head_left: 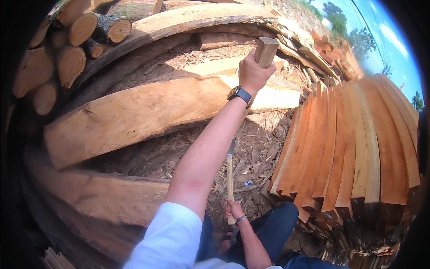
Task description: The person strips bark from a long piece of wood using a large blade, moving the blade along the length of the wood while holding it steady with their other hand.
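My left hand [255, 74], with a dark watch on its wrist, is closed around the upper part of a squared wooden stake [266, 50]. The stake stands tilted, its top poking out above my fist. My forearm covers much of its lower length. Lower down and nearer to me, my right hand [233, 209] grips the pale wooden handle of a hatchet-like tool [230, 179] close to its butt end. A dark metal head tops that handle, beside my left forearm, too small to make out fully. Wood chips [255, 148] cover the ground below both hands.
Long, thick sawn slabs [134, 116] lie across the left and middle. Cut logs [71, 67] are piled at the far left. On the right rises a stack of reddish-brown boards [345, 143]. My bent knee [284, 219] is near that stack.
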`<state>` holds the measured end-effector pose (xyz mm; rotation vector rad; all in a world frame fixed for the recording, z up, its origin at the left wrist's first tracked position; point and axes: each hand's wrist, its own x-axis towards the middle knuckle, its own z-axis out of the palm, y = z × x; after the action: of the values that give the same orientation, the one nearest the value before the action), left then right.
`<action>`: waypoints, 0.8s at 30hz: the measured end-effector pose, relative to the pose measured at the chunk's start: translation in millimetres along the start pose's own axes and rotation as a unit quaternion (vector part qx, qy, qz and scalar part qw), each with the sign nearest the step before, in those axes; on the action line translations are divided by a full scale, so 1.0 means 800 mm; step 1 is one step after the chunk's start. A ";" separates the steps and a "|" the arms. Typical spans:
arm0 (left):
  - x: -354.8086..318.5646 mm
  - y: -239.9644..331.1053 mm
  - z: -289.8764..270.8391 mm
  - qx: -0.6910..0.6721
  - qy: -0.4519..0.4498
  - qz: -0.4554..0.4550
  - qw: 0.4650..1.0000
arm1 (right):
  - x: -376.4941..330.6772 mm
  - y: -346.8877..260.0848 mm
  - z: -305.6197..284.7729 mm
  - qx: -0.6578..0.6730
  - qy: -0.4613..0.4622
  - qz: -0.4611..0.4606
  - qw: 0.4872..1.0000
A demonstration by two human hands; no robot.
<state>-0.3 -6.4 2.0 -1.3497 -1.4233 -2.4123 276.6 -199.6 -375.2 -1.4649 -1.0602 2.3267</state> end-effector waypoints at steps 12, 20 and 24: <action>0.002 0.000 -0.003 0.004 0.017 0.010 1.000 | -0.018 -0.024 0.024 -0.416 0.334 -0.256 0.806; -0.002 0.001 -0.002 -0.004 0.008 0.003 1.000 | -0.008 0.014 0.022 -0.424 0.250 -0.142 0.859; 0.001 -0.001 0.000 -0.001 0.009 0.010 1.000 | -0.007 0.000 0.025 -0.422 0.331 -0.270 0.800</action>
<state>-1.3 -6.0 2.2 -1.3313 -1.3972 -2.4069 262.4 -212.0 -366.1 -1.6766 -2.0119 0.8036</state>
